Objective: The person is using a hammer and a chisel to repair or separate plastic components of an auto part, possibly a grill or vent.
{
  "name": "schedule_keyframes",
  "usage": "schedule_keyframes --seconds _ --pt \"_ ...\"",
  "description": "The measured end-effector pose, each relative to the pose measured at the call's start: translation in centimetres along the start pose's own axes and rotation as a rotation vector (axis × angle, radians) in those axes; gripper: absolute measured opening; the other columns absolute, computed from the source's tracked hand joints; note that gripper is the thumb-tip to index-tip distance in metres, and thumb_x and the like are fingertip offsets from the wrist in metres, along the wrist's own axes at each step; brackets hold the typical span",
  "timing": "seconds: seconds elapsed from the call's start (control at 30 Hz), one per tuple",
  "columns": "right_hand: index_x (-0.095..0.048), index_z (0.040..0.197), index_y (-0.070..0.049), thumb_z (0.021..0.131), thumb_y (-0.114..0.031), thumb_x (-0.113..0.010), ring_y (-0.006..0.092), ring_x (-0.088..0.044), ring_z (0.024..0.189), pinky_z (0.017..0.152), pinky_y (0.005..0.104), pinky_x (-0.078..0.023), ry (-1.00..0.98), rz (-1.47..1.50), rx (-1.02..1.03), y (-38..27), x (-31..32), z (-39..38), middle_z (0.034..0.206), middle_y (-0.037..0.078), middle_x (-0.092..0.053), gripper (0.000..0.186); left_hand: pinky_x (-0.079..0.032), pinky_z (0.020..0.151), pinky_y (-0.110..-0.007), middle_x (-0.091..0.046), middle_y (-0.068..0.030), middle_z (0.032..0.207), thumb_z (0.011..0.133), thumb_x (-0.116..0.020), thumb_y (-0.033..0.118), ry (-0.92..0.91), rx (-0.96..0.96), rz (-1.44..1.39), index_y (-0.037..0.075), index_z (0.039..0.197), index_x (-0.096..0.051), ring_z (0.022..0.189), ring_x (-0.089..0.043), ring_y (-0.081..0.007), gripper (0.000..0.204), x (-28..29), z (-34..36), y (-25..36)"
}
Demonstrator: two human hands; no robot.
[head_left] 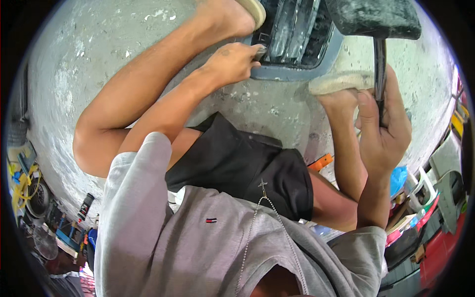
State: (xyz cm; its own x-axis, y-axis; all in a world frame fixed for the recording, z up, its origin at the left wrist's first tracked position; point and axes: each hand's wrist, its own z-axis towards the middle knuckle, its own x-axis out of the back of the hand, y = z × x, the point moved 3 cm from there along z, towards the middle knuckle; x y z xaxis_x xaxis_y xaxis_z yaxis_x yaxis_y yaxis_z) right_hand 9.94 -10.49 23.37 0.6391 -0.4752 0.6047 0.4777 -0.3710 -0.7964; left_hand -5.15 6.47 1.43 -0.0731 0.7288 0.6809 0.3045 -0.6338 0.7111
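Note:
My right hand [383, 128] is wrapped around the dark handle of a black mallet [374, 19]. The mallet's broad, dusty head is raised at the upper right. At the top middle, a black ribbed panel with a grey rim [297, 74] lies on the floor, dusted with pale powder and cut off by the picture's upper edge. My left hand [232, 62] is closed at the panel's left corner. Its thumb and forefinger pinch a small greyish piece against the panel; what kind of thing it is does not show.
I sit on a stained grey concrete floor [277, 109], with my sandalled feet on either side of the panel. An orange-handled tool [320, 162] lies by my right thigh. At the left stand a black spray can [85, 207] and assorted clutter; more parts and a blue bag [398, 180] are at the right.

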Motion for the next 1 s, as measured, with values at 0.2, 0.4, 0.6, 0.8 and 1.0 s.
schedule_keyframes --seconds 0.2,0.4,0.6,0.8,1.0 --pt "-0.057 0.141 0.003 0.096 -0.005 -0.068 0.0116 -0.063 0.095 0.088 0.0259 -0.049 -0.136 -0.196 -0.029 6.2 -0.1 -3.5 0.110 0.008 -0.071 0.048 -0.057 0.079 -0.039 -0.071 -0.0129 0.110 0.079 -0.063 -0.009 -0.024 -0.058 -0.159 0.000 0.113 -0.063 0.096 -0.071 -0.0303 0.036 -1.1 -5.3 0.2" --pt "-0.062 0.134 0.003 0.094 -0.009 -0.070 0.0185 -0.068 0.114 0.099 0.0313 -0.049 -0.170 -0.101 -0.274 10.8 -1.7 -9.1 0.123 0.016 -0.072 0.043 -0.058 0.084 -0.036 -0.069 -0.0158 0.120 0.078 -0.063 -0.013 -0.038 -0.059 -0.171 -0.001 0.111 -0.061 0.103 -0.072 -0.0297 0.035 -2.1 -6.6 0.3" --pt "-0.062 0.135 0.004 0.094 -0.007 -0.070 0.0167 -0.066 0.115 0.101 0.0314 -0.049 -0.107 0.003 -0.412 13.0 -2.3 -12.3 0.123 0.016 -0.072 0.043 -0.059 0.077 -0.030 -0.064 -0.0176 0.128 0.085 -0.062 -0.017 0.033 -0.037 -0.139 -0.002 0.105 -0.057 0.103 -0.073 -0.0227 0.026 -2.5 -5.8 -0.1" --pt "-0.062 0.135 0.003 0.094 -0.008 -0.070 0.0158 -0.066 0.114 0.100 0.0309 -0.049 -0.088 0.026 -0.435 12.8 -2.6 -11.3 0.123 0.015 -0.073 0.043 -0.059 0.078 -0.031 -0.066 -0.0171 0.121 0.083 -0.063 -0.018 0.171 -0.057 -0.130 -0.003 0.105 -0.057 0.097 -0.075 -0.0254 0.028 -2.8 -5.9 -0.2" --pt "-0.062 0.136 0.001 0.095 -0.010 -0.069 0.0245 -0.072 0.104 0.093 0.0332 -0.053 -0.117 -0.120 -0.197 12.0 -3.1 -11.2 0.118 0.018 -0.073 0.042 -0.060 0.078 -0.032 -0.069 -0.0185 0.117 0.081 -0.064 -0.018 0.114 -0.070 -0.099 -0.002 0.102 -0.057 0.096 -0.076 -0.0271 0.026 -1.8 -5.6 -0.1"
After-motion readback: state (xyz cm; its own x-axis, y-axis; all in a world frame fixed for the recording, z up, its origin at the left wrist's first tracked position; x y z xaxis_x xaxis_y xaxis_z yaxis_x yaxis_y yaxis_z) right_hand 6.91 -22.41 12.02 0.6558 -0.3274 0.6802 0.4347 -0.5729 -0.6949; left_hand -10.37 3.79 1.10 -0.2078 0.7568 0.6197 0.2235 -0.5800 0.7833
